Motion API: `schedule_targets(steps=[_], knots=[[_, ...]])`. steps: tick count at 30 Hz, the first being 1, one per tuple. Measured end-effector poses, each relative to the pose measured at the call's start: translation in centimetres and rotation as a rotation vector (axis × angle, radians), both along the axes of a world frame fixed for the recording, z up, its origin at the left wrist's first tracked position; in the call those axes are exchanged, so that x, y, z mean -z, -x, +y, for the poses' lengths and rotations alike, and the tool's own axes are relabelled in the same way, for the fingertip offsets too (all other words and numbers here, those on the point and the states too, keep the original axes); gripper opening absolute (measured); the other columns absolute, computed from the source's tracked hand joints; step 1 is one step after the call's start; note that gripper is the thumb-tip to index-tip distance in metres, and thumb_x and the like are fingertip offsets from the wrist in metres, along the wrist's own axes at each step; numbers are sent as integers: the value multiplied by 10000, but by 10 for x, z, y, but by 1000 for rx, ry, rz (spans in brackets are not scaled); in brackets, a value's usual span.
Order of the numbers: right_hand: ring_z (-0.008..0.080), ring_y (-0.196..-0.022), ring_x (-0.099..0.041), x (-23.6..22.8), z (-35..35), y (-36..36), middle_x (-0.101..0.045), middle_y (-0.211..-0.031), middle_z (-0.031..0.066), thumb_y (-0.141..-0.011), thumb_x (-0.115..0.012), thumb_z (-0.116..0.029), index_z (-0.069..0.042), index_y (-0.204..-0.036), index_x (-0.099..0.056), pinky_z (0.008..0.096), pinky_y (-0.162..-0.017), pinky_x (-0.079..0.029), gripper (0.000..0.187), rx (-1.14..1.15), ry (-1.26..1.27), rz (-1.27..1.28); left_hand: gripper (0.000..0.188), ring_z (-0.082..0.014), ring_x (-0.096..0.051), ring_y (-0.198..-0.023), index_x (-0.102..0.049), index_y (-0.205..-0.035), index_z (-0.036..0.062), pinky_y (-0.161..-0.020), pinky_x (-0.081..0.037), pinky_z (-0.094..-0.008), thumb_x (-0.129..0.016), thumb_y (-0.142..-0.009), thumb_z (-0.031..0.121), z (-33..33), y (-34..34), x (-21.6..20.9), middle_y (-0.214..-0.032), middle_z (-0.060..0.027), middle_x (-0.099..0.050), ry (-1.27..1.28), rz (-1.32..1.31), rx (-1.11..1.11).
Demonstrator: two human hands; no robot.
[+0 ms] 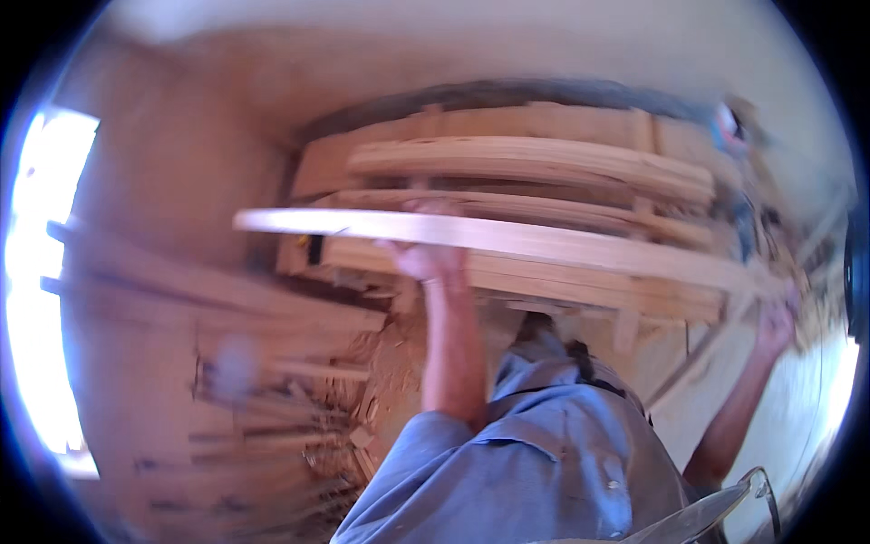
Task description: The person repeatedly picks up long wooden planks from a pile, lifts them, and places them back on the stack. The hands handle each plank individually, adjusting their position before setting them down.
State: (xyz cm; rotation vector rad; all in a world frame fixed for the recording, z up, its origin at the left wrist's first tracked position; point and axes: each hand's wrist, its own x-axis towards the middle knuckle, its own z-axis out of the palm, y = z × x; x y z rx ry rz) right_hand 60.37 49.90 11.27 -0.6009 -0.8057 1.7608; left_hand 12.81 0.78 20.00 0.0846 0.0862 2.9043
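A long pale wooden board (562, 247) stretches across the view in front of me, lifted above a workbench. My left hand (431, 259) is closed round it left of the middle, with fingers over the far edge. At the board's right end my right hand (776, 325) is closed on it, arm stretched out; blur softens the fingers there. Under and behind the board, stacked wooden beams (526, 161) lie lengthwise on the workbench (535, 121). The held board hides part of the nearer timber (562, 281).
Offcuts and wood strips (272, 440) lie heaped at the lower left, beside sawdust-covered floor (403, 354). A bright window (36, 299) is at the far left. A slanting wooden piece (698, 358) stands near my right arm. Blurred clutter (748, 204) fills the bench's right end.
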Motion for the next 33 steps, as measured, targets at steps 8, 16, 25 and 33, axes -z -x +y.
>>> schedule_targets(steps=[8, 16, 25, 33], knots=[[257, -1328, -373, -3, -15, -3, -337, -1537, 107, -786, -497, 33, 14, -1464, -292, 408, -1079, -300, 708, 43, 56, 44, 786, -237, -527, -752, -599, -990, 62, -735, -449, -405, -372, -832, 798, -9, -27, 6, -826, -77, -563, 89, -43, -74], [325, -1409, -276, -24, -23, 12, -376, -1504, 128, -788, -510, 31, 43, -1426, -346, 493, -1182, -174, 658, 166, 158, 92, 794, -251, -507, -732, -601, -997, 75, -706, -444, -395, -328, -840, 804, 3, -25, -2, -793, -84, -555, 117, -135, -81], [282, -1382, -343, -20, -24, 24, -372, -1491, 192, -905, -410, -48, 39, -1451, -320, 391, -1122, -263, 560, -73, 35, 56, 725, -284, -536, -994, -568, -1158, 103, -895, -432, -475, -351, -885, 738, -4, 20, 69, -1074, -110, -582, 202, -203, -162], [283, -1359, -373, 23, -27, 69, -427, -1432, 203, -814, -469, 18, 69, -1403, -382, 413, -1144, -253, 598, -59, -127, -542, 539, -301, -428, -1287, -480, -1346, 187, -1087, -297, -548, -483, -942, 544, 9, 34, 80, -1412, -47, -465, 506, -692, -151]])
